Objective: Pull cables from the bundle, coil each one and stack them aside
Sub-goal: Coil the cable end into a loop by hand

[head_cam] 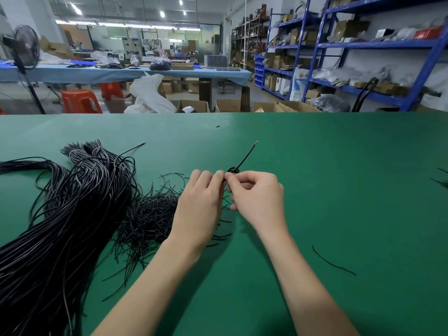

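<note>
Pinching one small coiled cable [234, 170] between them, left hand [198, 204] and right hand [257, 200]

A factory workshop or stockroom is showing here: blue steel shelving [378, 47] is carrying cardboard boxes [349, 29], long workbenches [121, 72] are running under strip lights, and what are probably machines are standing blurred at the back.

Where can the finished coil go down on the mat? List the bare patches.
Bare mat lies right of the right hand, above the stray wire. The far strip near the table edge is bare too. The left is crowded: the cable bundle and the pile of short wires fill it up to the left hand.
</note>
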